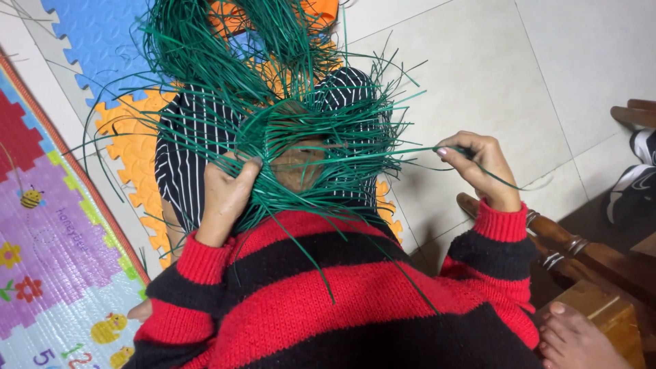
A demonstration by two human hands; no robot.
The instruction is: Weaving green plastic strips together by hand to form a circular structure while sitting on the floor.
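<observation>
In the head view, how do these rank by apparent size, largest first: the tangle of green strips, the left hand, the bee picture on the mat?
1. Tangle of green strips
2. Left hand, nearer the camera, so somewhat unsure
3. Bee picture

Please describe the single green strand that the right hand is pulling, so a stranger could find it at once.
Start at the tangled bundle of thin green plastic strands on the lap. One strand leaves it sideways to the right hand. Unlike the loose ones, it is stretched straight and pinched between fingers.
</observation>
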